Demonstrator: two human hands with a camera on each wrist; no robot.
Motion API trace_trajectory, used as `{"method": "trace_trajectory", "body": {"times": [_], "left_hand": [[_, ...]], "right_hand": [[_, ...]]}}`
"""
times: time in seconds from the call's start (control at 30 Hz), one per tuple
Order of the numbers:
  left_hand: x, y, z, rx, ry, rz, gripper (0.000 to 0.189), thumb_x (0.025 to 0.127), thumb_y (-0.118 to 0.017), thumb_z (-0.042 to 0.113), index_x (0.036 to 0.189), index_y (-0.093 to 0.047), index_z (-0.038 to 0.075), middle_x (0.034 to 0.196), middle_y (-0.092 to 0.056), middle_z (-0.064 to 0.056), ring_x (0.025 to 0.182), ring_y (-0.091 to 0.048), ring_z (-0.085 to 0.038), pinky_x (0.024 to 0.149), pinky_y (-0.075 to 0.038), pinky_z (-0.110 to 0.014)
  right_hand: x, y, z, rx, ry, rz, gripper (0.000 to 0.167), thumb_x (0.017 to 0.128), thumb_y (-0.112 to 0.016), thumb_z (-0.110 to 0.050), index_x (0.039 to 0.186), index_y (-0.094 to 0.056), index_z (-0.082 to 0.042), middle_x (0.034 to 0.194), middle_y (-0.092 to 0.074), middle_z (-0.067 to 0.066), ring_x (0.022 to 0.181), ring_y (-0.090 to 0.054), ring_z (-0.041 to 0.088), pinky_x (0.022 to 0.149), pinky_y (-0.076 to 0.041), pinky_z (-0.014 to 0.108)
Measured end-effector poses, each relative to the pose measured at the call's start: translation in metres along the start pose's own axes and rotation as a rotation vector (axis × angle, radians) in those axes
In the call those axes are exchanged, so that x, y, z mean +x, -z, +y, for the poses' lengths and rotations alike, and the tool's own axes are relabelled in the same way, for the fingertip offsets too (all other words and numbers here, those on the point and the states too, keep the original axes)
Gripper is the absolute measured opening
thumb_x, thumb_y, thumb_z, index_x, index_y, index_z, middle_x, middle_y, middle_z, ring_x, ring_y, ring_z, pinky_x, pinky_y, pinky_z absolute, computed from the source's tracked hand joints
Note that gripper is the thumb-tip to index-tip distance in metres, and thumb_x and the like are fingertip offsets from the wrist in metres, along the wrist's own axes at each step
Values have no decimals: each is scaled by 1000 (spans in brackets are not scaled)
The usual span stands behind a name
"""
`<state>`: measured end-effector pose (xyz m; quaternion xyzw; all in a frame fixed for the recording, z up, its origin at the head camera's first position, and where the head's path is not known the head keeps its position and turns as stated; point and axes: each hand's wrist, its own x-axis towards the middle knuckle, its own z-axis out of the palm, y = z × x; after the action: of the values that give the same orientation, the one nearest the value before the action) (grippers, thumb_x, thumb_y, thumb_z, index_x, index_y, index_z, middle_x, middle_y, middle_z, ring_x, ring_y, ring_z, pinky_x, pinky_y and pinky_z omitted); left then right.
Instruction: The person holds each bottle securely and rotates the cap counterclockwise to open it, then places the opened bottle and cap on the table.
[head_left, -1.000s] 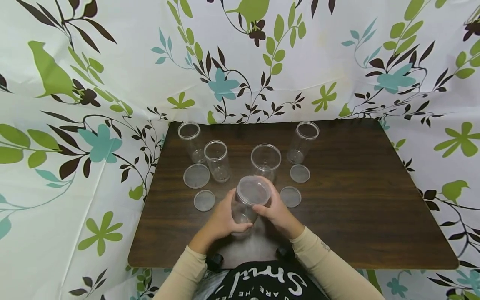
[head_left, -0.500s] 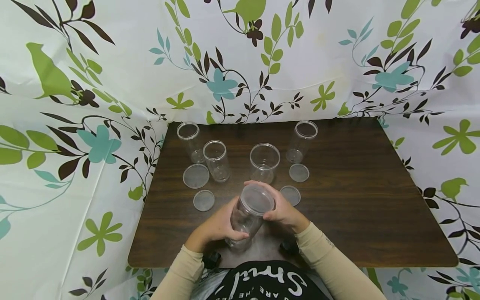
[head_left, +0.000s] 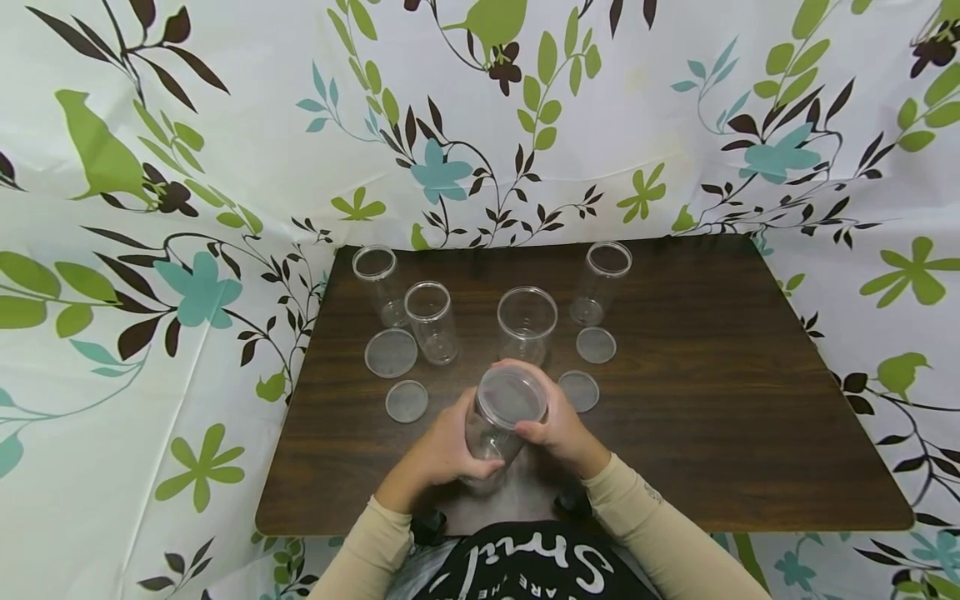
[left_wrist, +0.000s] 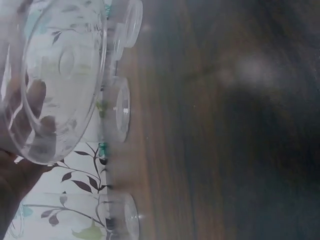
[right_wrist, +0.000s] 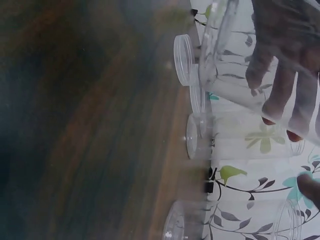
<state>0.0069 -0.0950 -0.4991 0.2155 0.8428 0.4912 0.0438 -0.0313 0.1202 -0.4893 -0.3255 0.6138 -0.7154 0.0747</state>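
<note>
A clear plastic jar (head_left: 491, 442) with a translucent lid (head_left: 512, 396) on top is held in front of the torso, tilted. My left hand (head_left: 448, 442) grips the jar's side low down, thumb across the front. Around the lid's rim curl the fingers and thumb of my right hand (head_left: 561, 421). In the left wrist view the jar's round base (left_wrist: 65, 75) shows close up, raised above the table. Through the clear wall (right_wrist: 240, 95) in the right wrist view, several fingers (right_wrist: 280, 90) show on the far side.
Open clear jars stand beyond the hands: two at left, including a nearer jar (head_left: 435, 325), a wide jar (head_left: 527, 321) in the middle, and a tall jar (head_left: 600, 283) at right. Loose lids lie left (head_left: 391, 353) and right (head_left: 596, 345) on the brown table (head_left: 712, 417). Patterned cloth hangs behind.
The jar first tipped further and shifted slightly right and toward the body, then came back a little left and more upright. Both hands kept their hold on it.
</note>
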Motion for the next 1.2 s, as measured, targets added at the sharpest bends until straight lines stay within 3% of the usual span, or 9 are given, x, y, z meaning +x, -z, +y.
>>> {"method": "trace_trajectory", "body": {"times": [0.17, 0.33, 0.43, 0.5, 0.6, 0.73, 0.83, 1.03, 1.2], "left_hand": [[1, -6, 3, 68, 33, 85, 97, 60, -95, 24, 142, -45, 9, 123, -65, -5, 110, -62, -18, 95, -52, -43], [2, -15, 5, 151, 53, 181, 98, 58, -96, 29, 140, -47, 7, 122, -65, -6, 107, -64, -19, 91, -54, -41], [4, -17, 4, 179, 37, 205, 98, 57, -96, 32, 139, -48, 6, 122, -65, -6, 107, -64, -18, 91, -54, -40], [5, -15, 4, 174, 18, 194, 99, 58, -96, 32, 139, -48, 4, 124, -64, -7, 109, -62, -19, 93, -53, -40], [7, -7, 3, 102, -7, 106, 101, 60, -96, 29, 143, -44, 3, 130, -60, -9, 116, -59, -20, 99, -50, -42], [9, 8, 3, 2, -31, -55, 102, 64, -95, 26, 146, -38, 5, 136, -56, -9, 121, -56, -22, 102, -47, -45], [9, 10, 0, -35, -45, -108, 101, 64, -95, 25, 146, -38, 7, 136, -57, -7, 121, -57, -21, 102, -48, -42], [5, 6, -5, -110, -35, -80, 98, 64, -94, 22, 144, -40, 5, 133, -58, -8, 119, -56, -21, 103, -46, -38], [5, 5, -8, -110, -53, -55, 97, 64, -94, 20, 144, -40, 5, 132, -58, -9, 119, -57, -23, 103, -46, -39]], "right_hand": [[-1, -5, 3, -8, 29, 77, 89, 86, -77, -53, 147, -41, 3, 144, -51, 24, 131, -51, 26, 108, -41, 31], [0, -10, 3, -17, 44, 152, 90, 85, -78, -53, 145, -42, 4, 143, -52, 22, 129, -50, 39, 108, -42, 37], [-1, -11, 3, -9, 33, 186, 92, 84, -78, -54, 145, -42, 5, 143, -54, 16, 128, -49, 45, 109, -41, 41], [0, -10, 3, 13, 13, 187, 94, 83, -80, -54, 145, -41, 5, 141, -56, 10, 128, -50, 43, 108, -42, 41], [2, -1, 3, 61, 1, 116, 99, 80, -82, -56, 145, -40, 6, 142, -55, 6, 130, -52, 30, 108, -42, 34], [9, 14, 4, 154, 20, -96, 109, 76, -82, -61, 151, -34, 4, 150, -46, 22, 135, -50, 23, 111, -39, 34], [12, 17, 5, 168, 20, -183, 110, 76, -82, -60, 152, -34, 3, 151, -42, 29, 136, -49, 27, 113, -37, 37], [10, 11, 4, 78, -6, -120, 97, 80, -82, -55, 147, -42, 3, 147, -51, 21, 135, -50, 29, 114, -36, 38], [6, 4, 3, 39, -5, -58, 97, 81, -82, -53, 147, -40, 2, 146, -52, 19, 134, -50, 27, 112, -37, 37]]}}
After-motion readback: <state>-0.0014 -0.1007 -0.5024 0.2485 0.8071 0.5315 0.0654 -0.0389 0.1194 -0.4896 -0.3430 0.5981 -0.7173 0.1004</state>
